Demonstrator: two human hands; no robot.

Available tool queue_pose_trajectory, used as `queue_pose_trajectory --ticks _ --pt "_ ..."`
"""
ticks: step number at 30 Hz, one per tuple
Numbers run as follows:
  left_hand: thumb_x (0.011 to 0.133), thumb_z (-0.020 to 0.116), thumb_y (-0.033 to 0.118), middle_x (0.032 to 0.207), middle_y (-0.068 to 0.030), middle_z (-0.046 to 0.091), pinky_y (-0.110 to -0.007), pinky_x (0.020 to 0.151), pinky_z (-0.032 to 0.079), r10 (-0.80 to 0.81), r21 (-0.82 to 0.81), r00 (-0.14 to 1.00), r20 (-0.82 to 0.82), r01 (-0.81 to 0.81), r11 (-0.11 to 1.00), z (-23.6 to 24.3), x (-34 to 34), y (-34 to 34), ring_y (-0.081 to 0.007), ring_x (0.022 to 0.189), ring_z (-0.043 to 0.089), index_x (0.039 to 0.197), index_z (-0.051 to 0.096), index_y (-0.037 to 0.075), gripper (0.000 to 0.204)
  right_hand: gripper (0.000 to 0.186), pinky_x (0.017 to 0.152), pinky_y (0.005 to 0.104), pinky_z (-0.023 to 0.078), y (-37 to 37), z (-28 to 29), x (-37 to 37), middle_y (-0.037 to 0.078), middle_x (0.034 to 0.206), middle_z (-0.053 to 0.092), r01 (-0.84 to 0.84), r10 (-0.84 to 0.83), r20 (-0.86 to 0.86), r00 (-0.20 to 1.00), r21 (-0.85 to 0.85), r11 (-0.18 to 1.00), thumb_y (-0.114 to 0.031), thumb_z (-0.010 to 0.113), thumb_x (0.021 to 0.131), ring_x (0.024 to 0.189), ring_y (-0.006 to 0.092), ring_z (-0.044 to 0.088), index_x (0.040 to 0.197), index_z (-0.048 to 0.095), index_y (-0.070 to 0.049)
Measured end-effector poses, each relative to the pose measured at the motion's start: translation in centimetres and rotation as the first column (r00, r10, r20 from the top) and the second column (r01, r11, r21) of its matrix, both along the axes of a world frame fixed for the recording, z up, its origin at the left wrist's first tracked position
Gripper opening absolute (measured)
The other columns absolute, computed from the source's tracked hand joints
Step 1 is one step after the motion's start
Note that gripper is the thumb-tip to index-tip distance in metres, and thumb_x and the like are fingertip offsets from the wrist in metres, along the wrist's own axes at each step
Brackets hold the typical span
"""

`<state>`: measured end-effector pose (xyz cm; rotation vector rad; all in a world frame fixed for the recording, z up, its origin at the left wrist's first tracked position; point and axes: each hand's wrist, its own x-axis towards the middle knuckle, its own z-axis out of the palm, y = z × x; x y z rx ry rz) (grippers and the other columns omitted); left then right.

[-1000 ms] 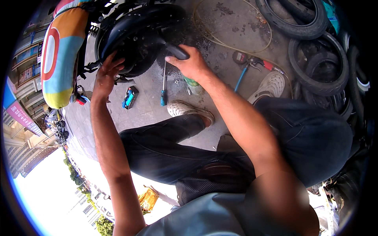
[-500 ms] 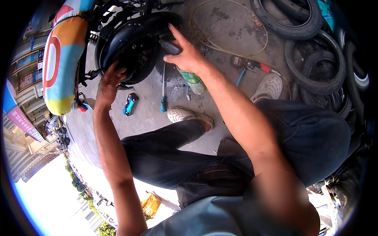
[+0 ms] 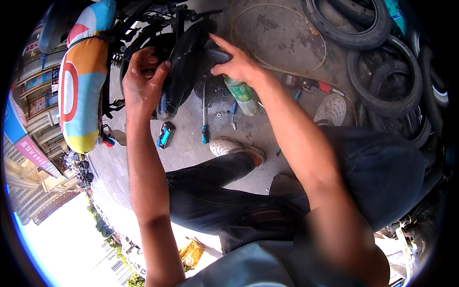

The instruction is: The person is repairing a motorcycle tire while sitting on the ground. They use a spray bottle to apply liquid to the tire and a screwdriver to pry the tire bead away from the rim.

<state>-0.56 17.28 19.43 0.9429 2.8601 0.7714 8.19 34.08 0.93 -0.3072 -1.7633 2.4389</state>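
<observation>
A black scooter wheel and tyre [image 3: 184, 67] stand at the top centre, under a scooter with a multicoloured seat cover [image 3: 83, 91]. My left hand [image 3: 141, 79] presses against the left side of the tyre, fingers curled on its edge. My right hand [image 3: 234, 62] grips the tyre's right side, thumb and fingers closed on the black rubber. Both forearms reach up from the lower edge. My legs in dark trousers and light shoes [image 3: 236, 148] rest on the concrete below the wheel.
On the concrete lie a long blue-handled screwdriver [image 3: 204, 117], a blue and black tool [image 3: 165, 135], a green bottle [image 3: 241, 95], red-handled pliers [image 3: 313, 86] and a thin hose [image 3: 287, 62]. Several spare tyres [image 3: 382, 81] are piled at the right.
Both hands have moved up along the tyre. The left hand went from the rim's lower left to its upper edge, and the tyre now looks turned more edge-on.
</observation>
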Motion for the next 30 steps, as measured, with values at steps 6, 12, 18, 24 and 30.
queue_pose_trajectory --ticks 6,12,18,24,30 --pt "0.085 0.077 0.049 0.124 -0.0248 0.07 -0.038 0.098 0.053 0.077 -0.259 0.969 0.234 -0.014 0.966 -2.7 -2.9 4.0 -0.0307 0.114 0.07 0.145 0.051 -0.005 0.085 0.099 0.106 0.0327 0.048 -1.5 1.3 1.6 0.015 0.149 0.056 -0.079 0.085 -0.095 0.992 0.066 0.995 0.004 0.073 0.075 0.129 0.0229 0.059 0.162 0.034 -0.021" --pt "0.079 0.079 0.059 0.123 -0.0261 0.07 -0.039 0.096 0.055 0.125 -0.549 0.978 0.167 -0.013 0.836 -3.0 -2.5 5.7 -0.0328 0.111 0.071 0.147 0.049 -0.006 0.098 0.089 0.098 0.0351 0.052 -3.2 3.0 2.2 0.019 0.13 0.067 -0.202 0.202 0.015 0.979 0.131 0.97 0.0 0.071 0.076 0.114 0.0267 0.068 0.158 0.04 -0.019" --pt "0.083 0.084 0.042 0.122 -0.0238 0.069 -0.036 0.093 0.055 0.16 -0.367 0.937 0.309 -0.038 0.929 -2.6 -2.9 -0.8 -0.0297 0.107 0.07 0.147 0.048 -0.005 0.087 0.069 0.087 0.037 0.054 -6.1 2.3 2.9 0.017 0.105 0.072 -0.015 0.024 -0.049 0.999 0.176 0.984 -0.001 0.069 0.077 0.097 0.0288 0.071 0.144 0.056 -0.015" --pt "0.089 0.077 0.033 0.127 -0.0228 0.066 -0.036 0.097 0.052 0.326 -0.273 0.863 0.386 -0.23 0.934 -2.3 -3.7 -5.3 -0.0304 0.11 0.067 0.149 0.046 -0.002 0.076 0.028 0.074 0.0356 0.052 -3.0 -0.9 1.8 0.006 0.081 0.072 0.128 -0.13 -0.01 0.991 -0.126 0.984 -0.03 0.084 0.081 0.076 0.0168 0.066 0.093 0.073 -0.007" --pt "0.092 0.072 0.035 0.13 -0.0202 0.065 -0.036 0.103 0.046 0.363 -0.293 0.861 0.357 -0.266 0.918 -2.0 -3.8 -6.2 -0.029 0.116 0.063 0.15 0.047 0.003 0.071 0.043 0.074 0.0369 0.054 0.5 -3.9 0.1 0.007 0.073 0.07 0.168 -0.19 0.266 0.945 0.103 0.98 -0.044 0.083 0.082 0.071 0.0197 0.068 0.09 0.073 -0.004"
